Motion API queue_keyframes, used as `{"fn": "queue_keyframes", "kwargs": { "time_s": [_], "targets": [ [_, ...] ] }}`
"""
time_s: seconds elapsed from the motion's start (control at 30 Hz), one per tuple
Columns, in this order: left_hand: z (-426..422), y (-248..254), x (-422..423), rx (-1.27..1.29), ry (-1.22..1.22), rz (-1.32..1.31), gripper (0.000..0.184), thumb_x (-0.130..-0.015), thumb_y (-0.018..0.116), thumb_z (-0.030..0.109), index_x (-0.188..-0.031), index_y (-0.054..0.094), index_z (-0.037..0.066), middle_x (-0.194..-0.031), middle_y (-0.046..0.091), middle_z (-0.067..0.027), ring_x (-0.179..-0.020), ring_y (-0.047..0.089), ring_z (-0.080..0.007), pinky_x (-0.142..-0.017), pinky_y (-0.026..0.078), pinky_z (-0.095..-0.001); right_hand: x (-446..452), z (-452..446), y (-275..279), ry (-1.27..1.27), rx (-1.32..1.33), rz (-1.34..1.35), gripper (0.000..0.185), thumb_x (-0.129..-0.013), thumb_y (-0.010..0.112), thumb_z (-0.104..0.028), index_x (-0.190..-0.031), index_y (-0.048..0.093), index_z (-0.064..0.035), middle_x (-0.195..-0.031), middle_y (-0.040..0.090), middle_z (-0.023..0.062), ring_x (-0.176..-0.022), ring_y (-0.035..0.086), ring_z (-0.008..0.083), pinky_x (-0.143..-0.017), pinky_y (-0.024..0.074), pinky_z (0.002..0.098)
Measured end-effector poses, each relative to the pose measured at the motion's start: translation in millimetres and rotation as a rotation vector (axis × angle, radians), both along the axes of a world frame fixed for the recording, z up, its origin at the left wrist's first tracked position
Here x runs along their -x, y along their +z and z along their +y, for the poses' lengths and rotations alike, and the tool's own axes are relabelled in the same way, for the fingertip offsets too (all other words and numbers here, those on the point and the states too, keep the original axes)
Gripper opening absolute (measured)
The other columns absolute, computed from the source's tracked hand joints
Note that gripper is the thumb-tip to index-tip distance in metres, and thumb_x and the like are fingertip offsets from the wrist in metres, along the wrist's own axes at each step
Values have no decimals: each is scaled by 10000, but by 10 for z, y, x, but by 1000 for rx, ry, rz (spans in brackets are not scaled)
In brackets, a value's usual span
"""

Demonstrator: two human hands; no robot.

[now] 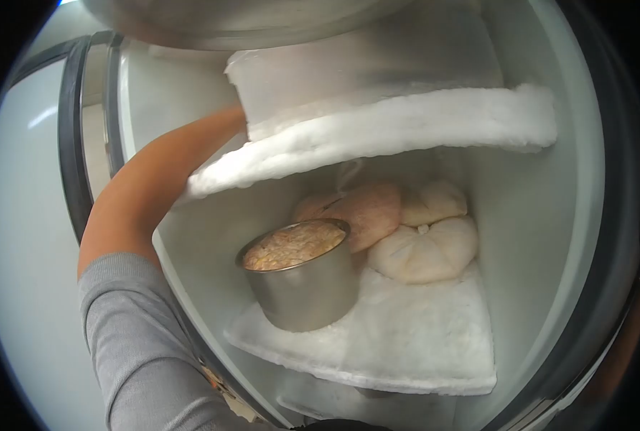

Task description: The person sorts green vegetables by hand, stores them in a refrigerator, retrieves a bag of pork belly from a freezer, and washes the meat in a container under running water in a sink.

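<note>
My left forearm (pixel 155 172), in a grey sleeve (pixel 140 323), reaches into a frosty freezer. The hand itself is hidden behind a translucent plastic block or container (pixel 363 68) on the upper shelf, so its fingers do not show. Thick frost (pixel 377 122) coats that shelf's front edge. On the shelf below stands a metal pot (pixel 305 294) filled with a frozen, brownish food (pixel 295 246). Behind and beside it lie a pinkish bag (pixel 370 208) and a pale knotted bag (pixel 427 248). My right hand is out of view.
A large rounded metal vessel (pixel 241 21) hangs into the top of the view. The lower shelf (pixel 420 330) is iced over. Freezer walls (pixel 542 237) close in on the right, and a pale door panel (pixel 29 215) with dark trim stands at left.
</note>
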State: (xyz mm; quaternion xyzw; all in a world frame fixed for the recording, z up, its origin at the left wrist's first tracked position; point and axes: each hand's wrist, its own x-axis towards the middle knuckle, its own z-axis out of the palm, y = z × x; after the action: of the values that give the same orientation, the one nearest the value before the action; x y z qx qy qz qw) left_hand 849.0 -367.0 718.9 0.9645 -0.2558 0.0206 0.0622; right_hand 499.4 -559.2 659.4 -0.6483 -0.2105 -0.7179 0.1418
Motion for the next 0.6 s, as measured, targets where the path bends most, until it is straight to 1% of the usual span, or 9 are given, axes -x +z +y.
{"fn": "queue_keyframes", "kwargs": {
  "time_s": [0.13, 0.23, 0.43, 0.5, 0.53, 0.57, 0.6],
  "targets": [
    [85, -82, 13, 113, 2, -19, 398, -805, 728, 361, -1041, 726, 41, -1061, 699, -125, -966, 661, -253, -831, 511, -444, 31, 6, -50, -3, 3, 1, 480, -818, 718, -487, -867, 762, -12, -830, 710, 197, -750, 682, 271, -732, 514, 361],
    [86, -42, 109, 234, -18, -62, 392, -810, 725, 361, -1042, 727, 45, -1057, 697, -120, -963, 659, -254, -826, 510, -449, 69, -19, -86, 4, 1, -3, 479, -823, 711, -492, -873, 763, -18, -837, 711, 199, -761, 683, 274, -740, 514, 363],
    [343, 245, 629, 640, -11, -253, 379, -820, 717, 360, -1044, 728, 53, -1049, 695, -109, -955, 655, -254, -816, 509, -460, 100, 14, -78, 32, 1, -11, 477, -831, 697, -501, -884, 766, -32, -851, 712, 203, -782, 687, 282, -757, 514, 367],
    [466, 297, 780, 687, 55, -356, 375, -824, 714, 359, -1044, 728, 56, -1046, 694, -105, -952, 654, -255, -813, 508, -463, 127, 133, -68, 26, 18, -21, 476, -834, 692, -504, -887, 767, -37, -856, 712, 204, -790, 688, 284, -762, 514, 368],
    [516, 375, 749, 656, 125, -422, 335, -815, 715, 300, -1052, 724, 64, -1026, 674, -78, -940, 630, -259, -793, 496, -469, 152, 183, -58, 24, 23, -22, 476, -836, 690, -506, -889, 768, -39, -859, 713, 205, -793, 688, 285, -765, 514, 368],
    [564, 474, 669, 673, 124, -423, 335, -815, 715, 300, -1052, 724, 64, -1026, 674, -78, -940, 630, -259, -793, 496, -469, 171, 239, -57, 22, 27, -25, 476, -837, 688, -507, -891, 768, -41, -861, 713, 206, -797, 689, 287, -767, 514, 369],
    [605, 605, 592, 657, 115, -364, 335, -800, 728, 289, -1048, 724, 64, -1034, 672, -84, -935, 622, -251, -788, 493, -445, 208, 276, -63, 25, 31, -28, 476, -838, 686, -509, -893, 769, -44, -864, 713, 206, -801, 690, 288, -770, 514, 370]
  ]
}}
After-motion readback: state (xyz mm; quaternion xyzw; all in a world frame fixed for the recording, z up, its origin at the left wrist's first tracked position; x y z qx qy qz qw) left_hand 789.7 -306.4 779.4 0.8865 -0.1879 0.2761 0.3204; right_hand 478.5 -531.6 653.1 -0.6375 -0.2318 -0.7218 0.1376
